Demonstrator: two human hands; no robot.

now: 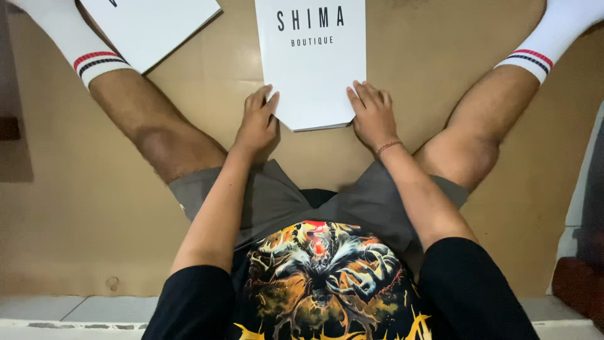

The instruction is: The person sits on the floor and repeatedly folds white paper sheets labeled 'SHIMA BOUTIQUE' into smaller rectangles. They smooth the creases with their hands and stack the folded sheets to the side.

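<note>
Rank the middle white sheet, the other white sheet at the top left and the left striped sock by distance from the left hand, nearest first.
From the left hand:
1. Middle white sheet, touching its fingers.
2. Other white sheet, up-left.
3. Left striped sock, far top-left, barely beyond.

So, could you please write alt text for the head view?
Both hands, left and right, rest on the near corners of a flat white box lying on brown cardboard between the seated person's spread legs. Another white box lies upper left.

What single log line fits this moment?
left hand: on flat white rectangular paper bag | right hand: same bag | second white bag: apart
</note>
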